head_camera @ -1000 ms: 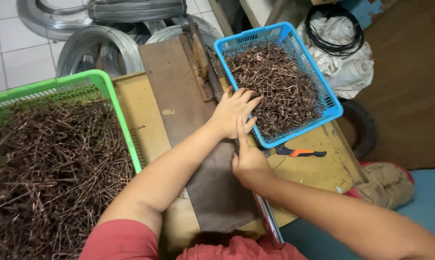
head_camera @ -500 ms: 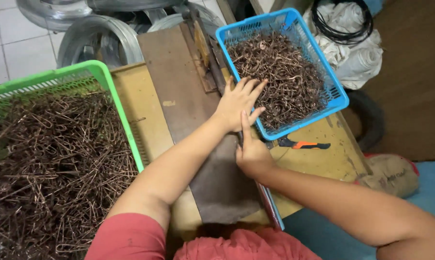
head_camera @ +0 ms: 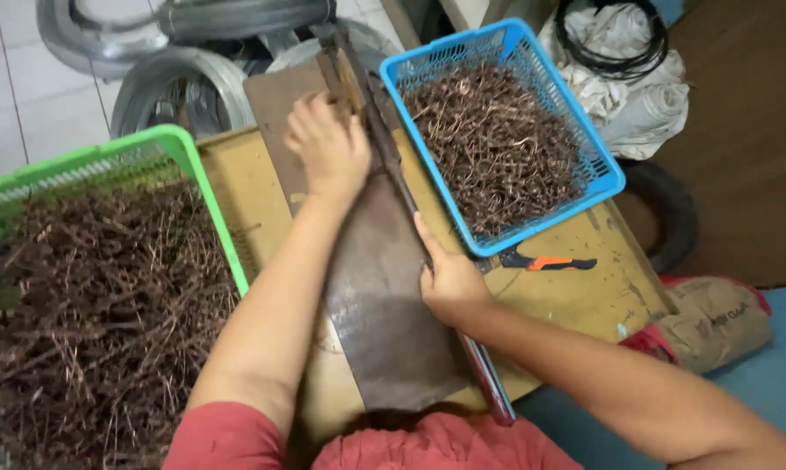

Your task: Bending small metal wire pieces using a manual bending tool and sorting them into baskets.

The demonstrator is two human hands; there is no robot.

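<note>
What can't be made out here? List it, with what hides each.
Head view only:
- Left hand: palm and whatever lies under it, hidden by its own back.
- Right hand: its grip on the long lever, fingers curled beneath.
- Green basket: cut off by the left edge.
- Pliers: jaws hidden under the blue basket.

red short-sleeved shirt, seemingly plain, bare forearms

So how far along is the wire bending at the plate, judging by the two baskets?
Done: the blue basket holds a layer of bent wire pieces. In hand: the left hand presses on the dark metal plate near the hinged lever, and the right hand rests at the plate's right edge. Left: the green basket is heaped with straight wire pieces, so most likely remains.
</note>
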